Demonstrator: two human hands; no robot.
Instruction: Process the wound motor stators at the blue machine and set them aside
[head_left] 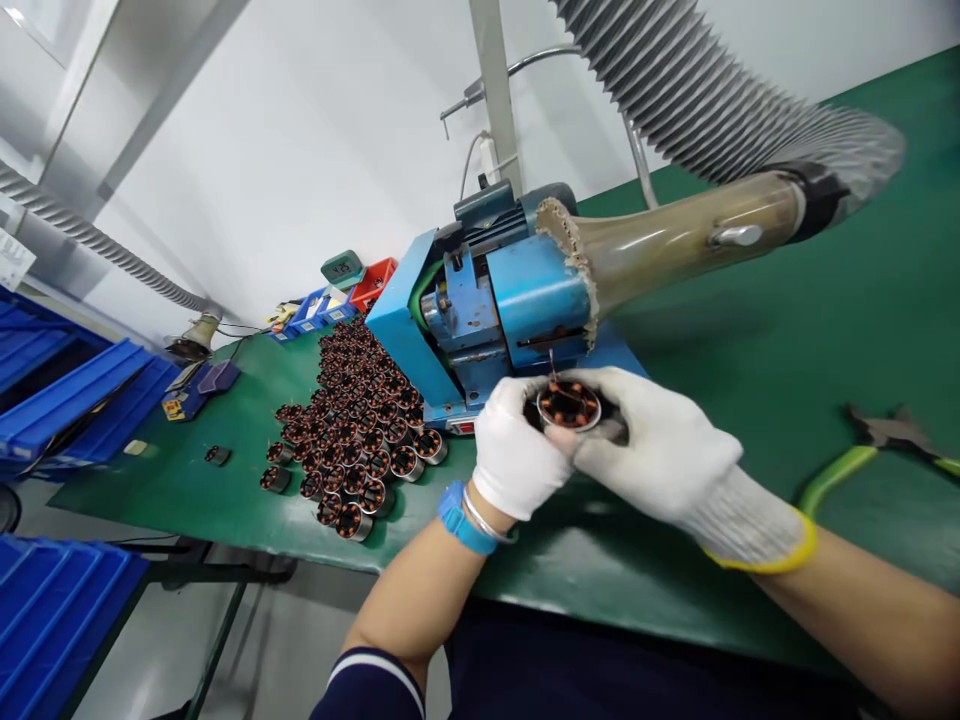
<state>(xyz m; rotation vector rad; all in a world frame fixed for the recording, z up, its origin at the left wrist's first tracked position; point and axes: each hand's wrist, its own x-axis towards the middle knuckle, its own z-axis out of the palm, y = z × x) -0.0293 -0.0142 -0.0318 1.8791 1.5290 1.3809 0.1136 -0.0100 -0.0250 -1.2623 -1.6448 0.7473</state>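
Both gloved hands hold one round motor stator (570, 404) with a silver rim and copper windings, just in front of the blue machine (536, 295). My left hand (517, 448) grips its left side, with a blue watch and a bangle at the wrist. On its right side, my right hand (652, 440) is closed round it, in a white glove with a yellow cuff. A thin wire end sticks up from the stator towards the slot in the machine's cover. Many similar stators (352, 430) stand grouped on the green table left of the machine.
Green-handled pliers (889, 435) lie at the right. A clear duct (675, 240) and grey hose (690, 90) rise from the machine. Blue bins (82, 400) stand at the left; a small clock (343, 268) and a red tray (373, 284) sit behind the stators.
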